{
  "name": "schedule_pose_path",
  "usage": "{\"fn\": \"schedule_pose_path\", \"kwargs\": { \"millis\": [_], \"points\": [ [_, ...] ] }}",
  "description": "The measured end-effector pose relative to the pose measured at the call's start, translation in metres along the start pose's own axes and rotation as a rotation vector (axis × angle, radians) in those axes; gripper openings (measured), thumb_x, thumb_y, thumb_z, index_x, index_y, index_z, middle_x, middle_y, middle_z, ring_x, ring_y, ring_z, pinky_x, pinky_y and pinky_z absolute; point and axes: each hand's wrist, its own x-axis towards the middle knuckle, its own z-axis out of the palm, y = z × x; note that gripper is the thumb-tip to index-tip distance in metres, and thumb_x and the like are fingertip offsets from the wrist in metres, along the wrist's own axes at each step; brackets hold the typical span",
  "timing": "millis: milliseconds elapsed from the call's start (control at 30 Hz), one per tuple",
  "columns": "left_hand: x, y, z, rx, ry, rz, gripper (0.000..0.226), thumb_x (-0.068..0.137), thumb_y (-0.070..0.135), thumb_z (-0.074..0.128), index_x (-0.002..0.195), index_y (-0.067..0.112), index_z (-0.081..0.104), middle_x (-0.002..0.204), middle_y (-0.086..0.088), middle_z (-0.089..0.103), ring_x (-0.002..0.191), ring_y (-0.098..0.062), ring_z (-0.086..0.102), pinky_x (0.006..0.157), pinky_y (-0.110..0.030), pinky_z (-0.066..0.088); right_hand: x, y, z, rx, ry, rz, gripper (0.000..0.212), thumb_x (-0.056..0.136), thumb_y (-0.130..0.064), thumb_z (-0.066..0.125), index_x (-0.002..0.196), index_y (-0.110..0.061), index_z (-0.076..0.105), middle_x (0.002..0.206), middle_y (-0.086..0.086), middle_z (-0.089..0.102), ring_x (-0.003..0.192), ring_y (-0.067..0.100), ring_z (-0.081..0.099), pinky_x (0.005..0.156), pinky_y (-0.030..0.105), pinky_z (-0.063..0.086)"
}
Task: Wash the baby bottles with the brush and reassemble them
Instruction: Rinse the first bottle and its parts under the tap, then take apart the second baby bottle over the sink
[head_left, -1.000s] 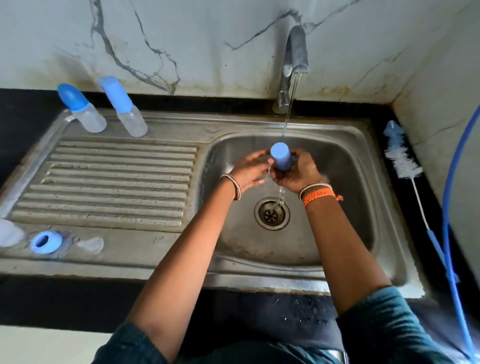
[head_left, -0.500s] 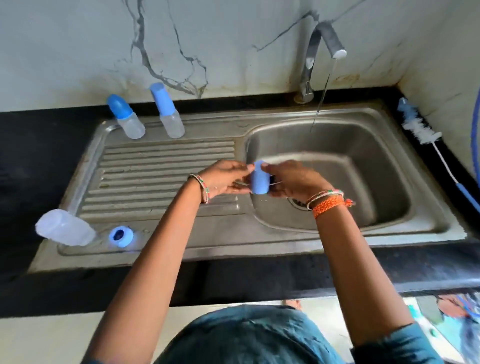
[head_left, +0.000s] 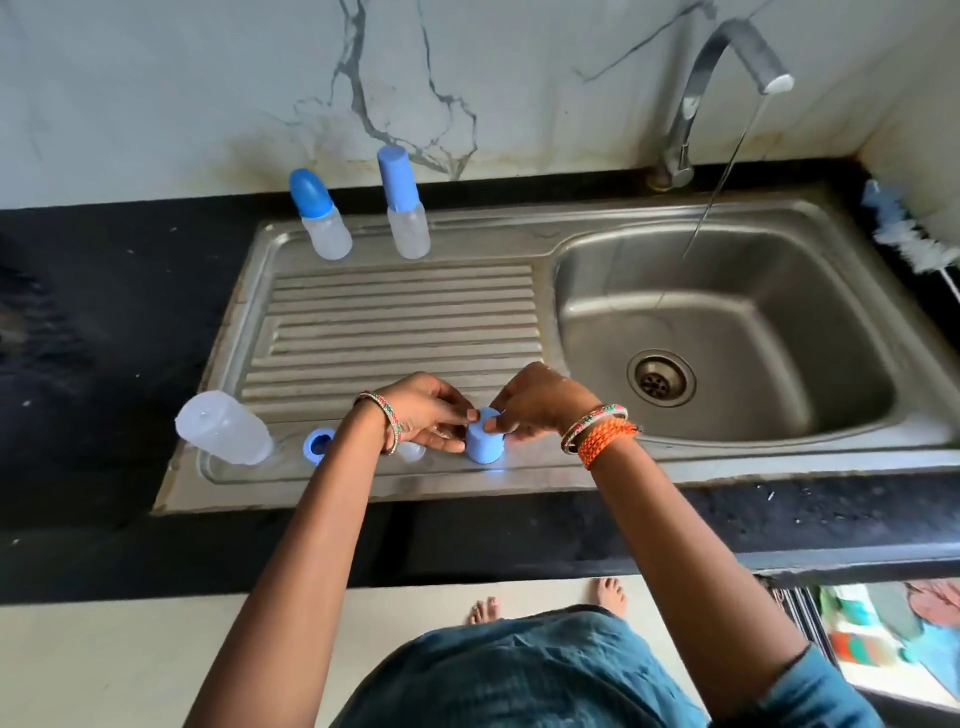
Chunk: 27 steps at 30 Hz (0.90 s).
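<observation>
A light blue bottle cap (head_left: 484, 439) stands mouth down on the front edge of the steel draining board (head_left: 395, 317). My left hand (head_left: 421, 415) and my right hand (head_left: 540, 400) both pinch its top with thumb and fingers. Left of it lie a clear teat (head_left: 411, 451), a blue screw ring (head_left: 318, 443) and an open clear bottle (head_left: 223, 428) on its side. Two capped baby bottles (head_left: 319, 218) (head_left: 405, 208) stand at the back of the board. The bottle brush (head_left: 904, 228) lies on the counter right of the basin.
The tap (head_left: 722, 88) runs a thin stream into the sink basin (head_left: 737, 332), with the drain (head_left: 661, 378) at its middle. Black counter (head_left: 104, 322) surrounds the sink. A marble wall rises behind. Bare feet and floor show below.
Both hands carried the blue cap from under the tap leftward and down to the front of the draining board. The view shifted left.
</observation>
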Motion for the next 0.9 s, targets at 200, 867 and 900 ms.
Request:
{"fn": "schedule_pose_path", "kwargs": {
  "millis": [200, 867, 900],
  "points": [
    [0.002, 0.032, 0.0, 0.525, 0.15, 0.052, 0.019, 0.086, 0.027, 0.068, 0.097, 0.016, 0.058, 0.08, -0.004, 0.059, 0.068, -0.016, 0.055, 0.061, -0.025, 0.047, -0.005, 0.0, -0.019, 0.022, 0.03, -0.063, 0.038, 0.086, -0.027, 0.068, 0.119, -0.009, 0.061, 0.11, 0.008, 0.058, 0.098, 0.021, 0.062, 0.082, 0.034, 0.058],
    [0.286, 0.208, 0.194, 0.201, 0.193, 0.275, 0.025, 0.083, -0.002, 0.058, 0.066, 0.016, 0.057, 0.071, -0.01, 0.062, 0.077, -0.024, 0.063, 0.076, -0.043, 0.057, 0.149, 0.08, -0.358, -0.087, 0.815, -0.273, 0.049, 0.076, -0.049, 0.073, 0.099, -0.007, 0.061, 0.094, 0.008, 0.063, 0.085, 0.024, 0.058, 0.074, 0.032, 0.048],
    [0.298, 0.204, 0.195, 0.194, 0.18, 0.236, 0.022, 0.083, -0.003, 0.059, 0.068, 0.014, 0.059, 0.069, -0.01, 0.06, 0.076, -0.024, 0.062, 0.076, -0.044, 0.055, 0.157, 0.078, -0.359, -0.082, 0.803, -0.299, 0.054, 0.075, -0.054, 0.069, 0.1, -0.006, 0.061, 0.095, 0.012, 0.064, 0.086, 0.028, 0.06, 0.074, 0.037, 0.051]
  ]
}}
